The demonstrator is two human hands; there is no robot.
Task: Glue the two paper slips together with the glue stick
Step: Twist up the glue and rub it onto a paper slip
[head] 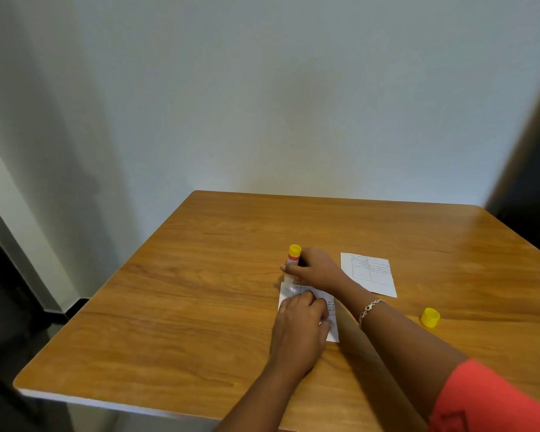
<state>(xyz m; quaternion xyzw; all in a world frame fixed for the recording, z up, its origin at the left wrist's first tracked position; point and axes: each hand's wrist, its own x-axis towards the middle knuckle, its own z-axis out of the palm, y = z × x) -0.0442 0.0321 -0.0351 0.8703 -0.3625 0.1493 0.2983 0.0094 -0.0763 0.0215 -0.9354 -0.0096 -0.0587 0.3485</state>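
Note:
A white printed paper slip [332, 330] lies near the middle of the wooden table [200, 291]. My left hand [300, 325] rests flat on it, fingers pressing it down. My right hand [314, 269] grips a glue stick [293, 258] with a yellow end and pink band, held upright with its lower end at the slip's far left corner. A second printed slip [370, 274] lies flat to the right, apart from both hands. The glue stick's yellow cap [430, 317] sits alone on the table farther right.
The table stands against a pale wall [262, 104]. Its left edge and rounded near-left corner [22, 386] drop off to a dark floor. A dark doorway [536, 182] is at the far right.

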